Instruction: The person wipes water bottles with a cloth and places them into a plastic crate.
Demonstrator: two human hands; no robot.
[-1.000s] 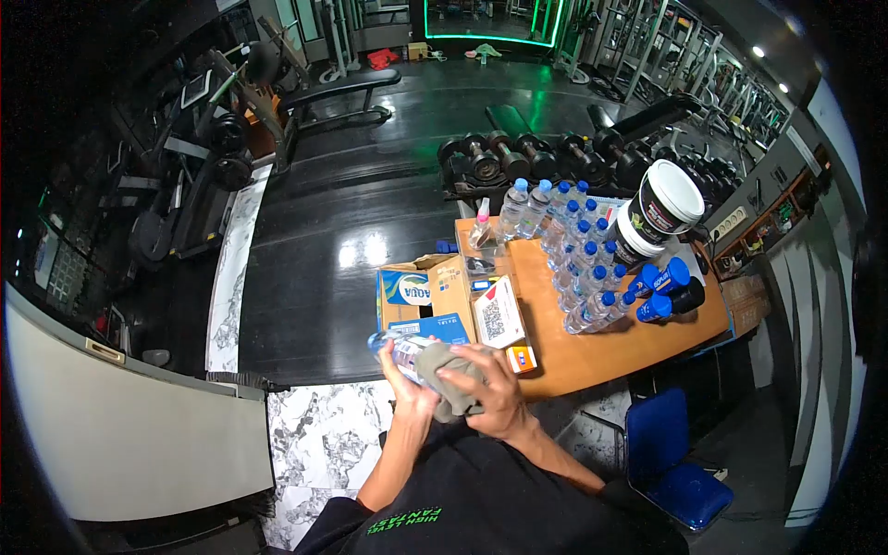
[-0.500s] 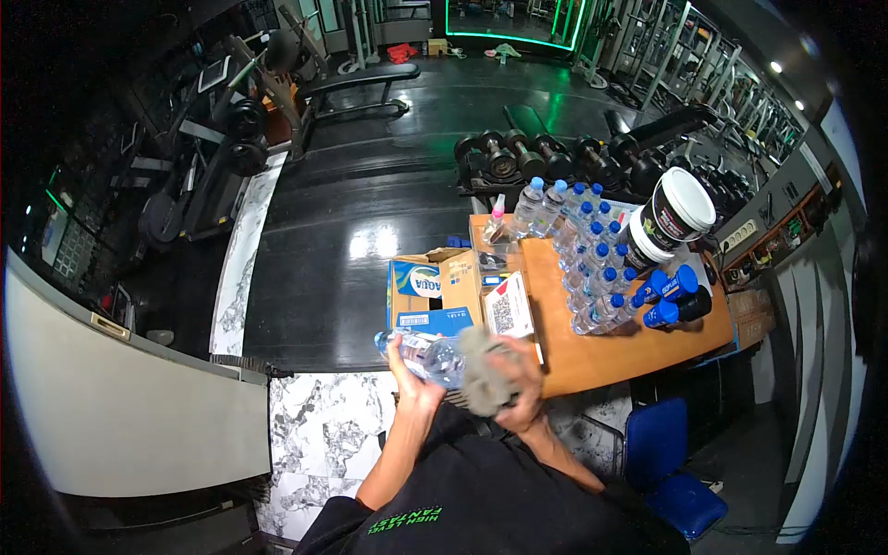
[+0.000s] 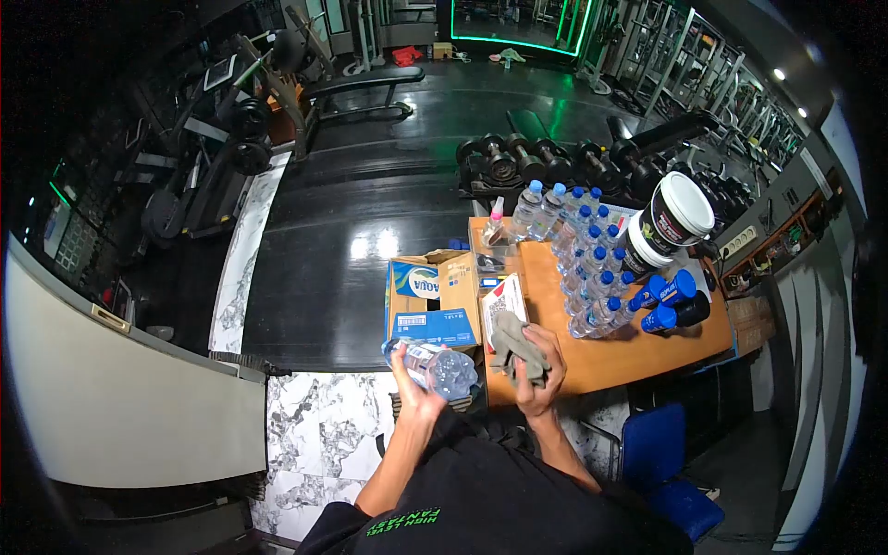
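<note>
My left hand (image 3: 413, 393) is wrapped round a clear plastic water bottle (image 3: 450, 373), which lies tilted sideways with its base toward the right. In my right hand (image 3: 544, 372) is a bunched grey-beige cloth (image 3: 515, 347), gripped a short way right of the bottle and apart from it. Just beyond the bottle stands an open cardboard box (image 3: 433, 326) with blue printing. Several water bottles with blue caps (image 3: 597, 277) stand grouped on the wooden table (image 3: 592, 370) to the right.
White tubs (image 3: 683, 211) and blue containers (image 3: 659, 319) stand right of the bottles. A spray bottle (image 3: 495, 222) and a white card with a printed code (image 3: 502, 301) are at the table's left side. A blue chair (image 3: 655, 444) is at lower right. Dumbbells (image 3: 532, 159) sit on a rack behind.
My right hand has drawn the cloth away from the bottle's base, up and to the right. My left hand still holds the bottle, now slightly lower and farther right.
</note>
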